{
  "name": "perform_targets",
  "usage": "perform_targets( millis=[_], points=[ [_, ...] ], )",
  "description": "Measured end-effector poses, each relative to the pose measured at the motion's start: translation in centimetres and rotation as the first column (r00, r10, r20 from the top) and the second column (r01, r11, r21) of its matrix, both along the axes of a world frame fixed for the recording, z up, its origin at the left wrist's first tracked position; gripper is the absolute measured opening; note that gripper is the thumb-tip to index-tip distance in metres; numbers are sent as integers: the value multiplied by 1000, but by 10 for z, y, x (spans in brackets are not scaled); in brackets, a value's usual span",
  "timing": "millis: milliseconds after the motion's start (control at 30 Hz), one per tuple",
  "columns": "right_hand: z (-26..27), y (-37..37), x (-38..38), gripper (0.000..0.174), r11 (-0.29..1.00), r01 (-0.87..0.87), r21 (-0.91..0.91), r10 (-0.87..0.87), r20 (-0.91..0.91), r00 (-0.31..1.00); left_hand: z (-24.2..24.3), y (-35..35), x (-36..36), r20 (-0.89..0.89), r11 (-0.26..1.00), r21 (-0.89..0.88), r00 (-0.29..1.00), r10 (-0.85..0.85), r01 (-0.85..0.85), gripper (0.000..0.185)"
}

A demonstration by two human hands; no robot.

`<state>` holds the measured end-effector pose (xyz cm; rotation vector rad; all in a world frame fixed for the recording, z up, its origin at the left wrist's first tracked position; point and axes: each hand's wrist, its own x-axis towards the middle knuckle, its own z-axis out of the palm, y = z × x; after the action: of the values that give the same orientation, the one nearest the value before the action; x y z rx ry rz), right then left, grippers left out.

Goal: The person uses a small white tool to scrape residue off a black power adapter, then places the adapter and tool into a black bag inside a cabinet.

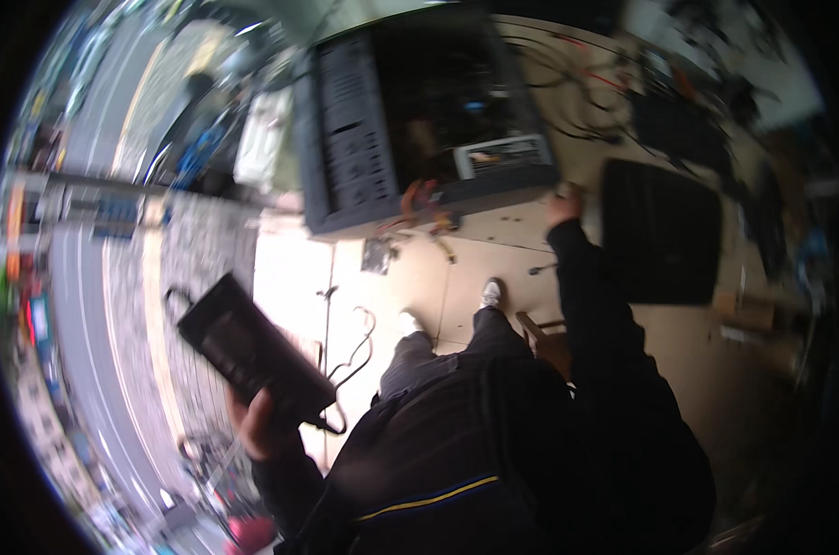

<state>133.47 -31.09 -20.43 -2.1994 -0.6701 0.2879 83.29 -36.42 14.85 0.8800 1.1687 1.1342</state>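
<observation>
My left hand point(253, 424) grips a black, box-shaped power adapter or charger point(256, 347). A thin cable point(364, 347) loops from its lower end, and a short loop shows at its upper end. In front of me an open black equipment case point(350, 139) has a slotted panel along its left side. Its dark interior is hard to make out. Orange and red wire leads point(419, 198) hang over its near edge. My right hand point(565, 202) is at the case's near right corner. Blur hides whether its fingers grip the corner or only touch it.
A dark flat panel point(662, 236) lies right of my right arm. Black cables point(579, 104) are spread behind it. A wooden stool point(547, 340) stands by my leg. Small parts point(375, 255) and a short connector point(540, 269) lie on the tiled floor point(475, 257). A street point(79, 291) runs along the left.
</observation>
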Motion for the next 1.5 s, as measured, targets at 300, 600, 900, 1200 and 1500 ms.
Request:
perform_targets(
  millis=[300, 600, 900, 1200, 1500],
  points=[
    [243, -89, -188, 62, 475, -585, 657, 865, -473, 170, -4, -38, 12, 258, 995, -61, 961, 95, -82, 57],
    [275, -135, -410, 34, -255, -808, 531, 831, -307, -464, 21, -102, -85, 506, 929, 190, 843, 184, -318, 56],
    [199, -107, -438, 23, -272, -962, -15, 924, -283, -257, 86, -220, -269, -236, 529, 731, 569, 788, -431, 61],
    [474, -134, -555, 18, -642, -739, 203, 500, 842, -203, 65, -317, -270, -895, 847, 372, -94, 436, 380, 46],
    [292, -166, -575, 21, -702, -711, 39, 643, -393, -657, 122, -337, -241, -738, 675, 660, 120, 664, 329, 54]
  ],
)
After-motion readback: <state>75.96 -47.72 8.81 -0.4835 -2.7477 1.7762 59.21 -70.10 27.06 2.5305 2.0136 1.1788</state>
